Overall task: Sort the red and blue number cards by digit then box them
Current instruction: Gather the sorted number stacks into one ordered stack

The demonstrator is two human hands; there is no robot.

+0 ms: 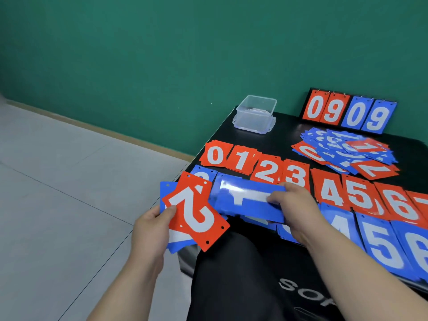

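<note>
Head view: the right hand [294, 207] pinches a blue 1 card [250, 205] sideways over the black table's [284, 135] near left corner. The left hand [150, 230] grips a stack topped by a red 2 card [196, 214] past the left edge. A clear box [254, 114], contents unclear, sits at the far left corner by a green wall [162, 54], and sorted piles [333, 193] line the near edge.

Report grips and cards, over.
Left grip holds card fan, red 2 on top. Right grip pinches blue 1 card. Mixed pile unsorted; nothing blocking.

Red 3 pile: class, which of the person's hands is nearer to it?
Right. The right hand, pinching a blue card, sits just in front of the red 3 pile; the left hand grips a red 2 card farther left.
</note>
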